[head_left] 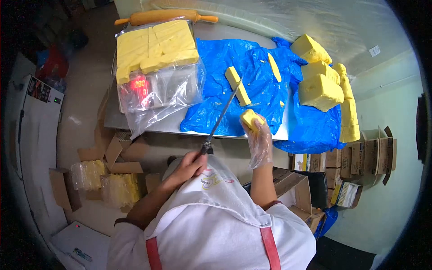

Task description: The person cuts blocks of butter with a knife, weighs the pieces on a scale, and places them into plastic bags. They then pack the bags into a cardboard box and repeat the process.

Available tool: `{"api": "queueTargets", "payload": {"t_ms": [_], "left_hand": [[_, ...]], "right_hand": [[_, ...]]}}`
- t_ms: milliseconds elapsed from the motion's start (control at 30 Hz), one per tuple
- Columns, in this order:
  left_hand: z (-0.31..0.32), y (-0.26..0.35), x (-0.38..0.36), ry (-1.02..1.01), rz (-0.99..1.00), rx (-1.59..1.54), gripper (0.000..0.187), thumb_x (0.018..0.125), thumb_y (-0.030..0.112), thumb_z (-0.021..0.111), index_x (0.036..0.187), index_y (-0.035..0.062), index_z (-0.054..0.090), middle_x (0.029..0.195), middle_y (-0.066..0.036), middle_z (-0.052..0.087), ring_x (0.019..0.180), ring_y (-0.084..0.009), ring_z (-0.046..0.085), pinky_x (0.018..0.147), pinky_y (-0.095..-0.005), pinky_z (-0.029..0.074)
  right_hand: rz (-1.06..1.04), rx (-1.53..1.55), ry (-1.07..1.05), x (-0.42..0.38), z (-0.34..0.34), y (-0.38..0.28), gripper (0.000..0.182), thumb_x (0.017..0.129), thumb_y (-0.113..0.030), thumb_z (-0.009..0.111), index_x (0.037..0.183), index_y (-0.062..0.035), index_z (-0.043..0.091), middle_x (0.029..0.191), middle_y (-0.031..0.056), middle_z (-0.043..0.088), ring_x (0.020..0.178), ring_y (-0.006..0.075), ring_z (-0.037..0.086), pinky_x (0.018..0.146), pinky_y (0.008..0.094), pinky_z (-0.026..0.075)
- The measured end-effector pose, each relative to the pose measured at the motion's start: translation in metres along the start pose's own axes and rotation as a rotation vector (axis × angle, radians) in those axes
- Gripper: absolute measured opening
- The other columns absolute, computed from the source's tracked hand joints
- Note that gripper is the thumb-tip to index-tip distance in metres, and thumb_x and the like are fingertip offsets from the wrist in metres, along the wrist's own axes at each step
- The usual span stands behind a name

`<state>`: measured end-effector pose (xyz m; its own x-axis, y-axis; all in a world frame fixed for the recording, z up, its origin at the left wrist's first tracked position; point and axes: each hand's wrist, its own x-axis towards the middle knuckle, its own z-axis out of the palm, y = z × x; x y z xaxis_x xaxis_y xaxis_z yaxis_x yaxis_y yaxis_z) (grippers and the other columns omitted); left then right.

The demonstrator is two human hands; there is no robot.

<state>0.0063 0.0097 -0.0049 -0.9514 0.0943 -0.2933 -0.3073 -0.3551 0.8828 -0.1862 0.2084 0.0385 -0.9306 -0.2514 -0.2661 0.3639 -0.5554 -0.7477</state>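
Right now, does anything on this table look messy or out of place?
Some things do. The blue sheet lies crumpled and smeared with yellow bits, and hangs over the table edge at right. Butter slabs overhang the wrapped scale. Opened boxes lie on the floor.

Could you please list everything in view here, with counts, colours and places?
rolling pin: one, wooden brown, far end of the table.
scale: one, wrapped in clear plastic, red digits lit, table's left part.
butter slabs on the scale: several, yellow, stacked on top.
blue plastic sheet: one, spread over the table's middle and right.
butter sticks: two, yellow, on the sheet.
large butter blocks: several, yellow, right edge.
cardboard boxes: many, brown, on the floor at both sides.
knife: one, long, metal blade.
butter piece: one, yellow.
left hand: bare, gripping the knife handle.
right hand: clear glove, holding the butter piece.
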Motion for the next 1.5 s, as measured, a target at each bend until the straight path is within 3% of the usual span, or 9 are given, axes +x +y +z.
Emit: {"api": "queueTargets", "payload": {"t_ms": [133, 200, 233, 333, 600, 1167, 1267, 1367, 1500], "left_hand": [[0.035, 0.033, 0.025, 0.163, 0.077, 0.176, 0.036, 0.101, 0.036, 0.047, 0.087, 0.0039, 0.056, 0.065, 0.000, 0.050, 0.062, -0.0119, 0.048, 0.056, -0.0321, 0.042], [0.035, 0.034, 0.029, 0.187, 0.103, 0.332, 0.038, 0.100, 0.037, 0.047, 0.087, 0.0026, 0.056, 0.067, -0.005, 0.053, 0.063, -0.0159, 0.051, 0.057, -0.0352, 0.042], [0.035, 0.034, 0.027, 0.180, 0.078, 0.412, 0.039, 0.100, 0.038, 0.047, 0.088, 0.0020, 0.056, 0.069, -0.008, 0.055, 0.063, -0.0184, 0.052, 0.058, -0.0369, 0.043], [0.038, 0.028, 0.025, 0.163, 0.020, 0.518, 0.042, 0.100, 0.039, 0.046, 0.091, -0.0006, 0.056, 0.076, -0.018, 0.059, 0.069, -0.0297, 0.056, 0.064, -0.0420, 0.044], [0.041, 0.031, 0.026, 0.171, -0.018, 0.591, 0.045, 0.101, 0.040, 0.042, 0.096, -0.0022, 0.058, 0.084, -0.023, 0.063, 0.081, -0.0399, 0.060, 0.073, -0.0452, 0.044], [0.019, 0.030, 0.049, 0.131, -0.085, 0.669, 0.060, 0.101, 0.048, 0.034, 0.096, -0.0053, 0.061, 0.085, -0.027, 0.063, 0.087, -0.0415, 0.062, 0.080, -0.0459, 0.045], [0.016, 0.020, 0.062, 0.181, -0.078, 0.641, 0.059, 0.101, 0.048, 0.034, 0.102, -0.0047, 0.061, 0.089, -0.026, 0.064, 0.091, -0.0402, 0.062, 0.083, -0.0450, 0.045], [0.021, 0.024, 0.068, 0.225, -0.023, 0.570, 0.055, 0.102, 0.046, 0.036, 0.111, -0.0037, 0.058, 0.099, -0.026, 0.063, 0.098, -0.0404, 0.060, 0.088, -0.0446, 0.044], [0.021, 0.023, 0.077, 0.159, 0.076, 0.534, 0.053, 0.102, 0.043, 0.037, 0.124, -0.0023, 0.051, 0.116, -0.028, 0.059, 0.111, -0.0415, 0.056, 0.095, -0.0445, 0.042]], "right_hand": [[0.102, 0.012, -0.170, 0.021, -0.001, 0.023, 0.051, 0.097, -0.033, 0.053, 0.127, 0.0074, 0.043, 0.124, 0.0245, 0.053, 0.117, 0.0398, 0.053, 0.103, 0.0515, 0.042], [0.279, 0.438, -0.165, 0.028, 0.009, 0.027, 0.051, 0.099, -0.035, 0.049, 0.127, 0.0078, 0.042, 0.125, 0.0254, 0.053, 0.119, 0.0404, 0.052, 0.102, 0.0519, 0.042], [0.252, 0.383, -0.064, 0.030, 0.014, 0.031, 0.049, 0.102, -0.035, 0.043, 0.126, 0.0075, 0.043, 0.125, 0.0253, 0.053, 0.118, 0.0397, 0.053, 0.101, 0.0521, 0.044], [0.197, 0.318, -0.051, 0.029, 0.018, 0.036, 0.042, 0.098, -0.028, 0.053, 0.126, 0.0031, 0.046, 0.124, 0.0230, 0.055, 0.116, 0.0384, 0.054, 0.102, 0.0556, 0.043], [0.150, 0.280, 0.048, 0.033, 0.018, 0.038, 0.039, 0.100, -0.025, 0.050, 0.123, 0.0060, 0.046, 0.120, 0.0213, 0.056, 0.113, 0.0365, 0.056, 0.102, 0.0529, 0.045], [0.118, 0.156, 0.053, 0.030, 0.043, 0.021, 0.037, 0.102, -0.028, 0.046, 0.120, 0.0036, 0.053, 0.122, 0.0206, 0.058, 0.111, 0.0348, 0.059, 0.098, 0.0479, 0.048], [-0.192, -1.284, 0.089, 0.049, 0.032, 0.015, 0.035, 0.101, -0.027, 0.048, 0.120, 0.0011, 0.055, 0.121, 0.0185, 0.058, 0.110, 0.0318, 0.059, 0.092, 0.0413, 0.050], [-0.567, -0.623, 0.034, 0.056, 0.004, 0.029, 0.031, 0.096, -0.020, 0.057, 0.121, -0.0015, 0.057, 0.116, 0.0120, 0.059, 0.103, 0.0236, 0.060, 0.081, 0.0343, 0.050], [-0.472, -0.698, -0.043, 0.054, 0.015, 0.028, 0.045, 0.080, -0.008, 0.073, 0.121, -0.0005, 0.057, 0.114, 0.0115, 0.060, 0.101, 0.0196, 0.059, 0.088, 0.0334, 0.049]]}}
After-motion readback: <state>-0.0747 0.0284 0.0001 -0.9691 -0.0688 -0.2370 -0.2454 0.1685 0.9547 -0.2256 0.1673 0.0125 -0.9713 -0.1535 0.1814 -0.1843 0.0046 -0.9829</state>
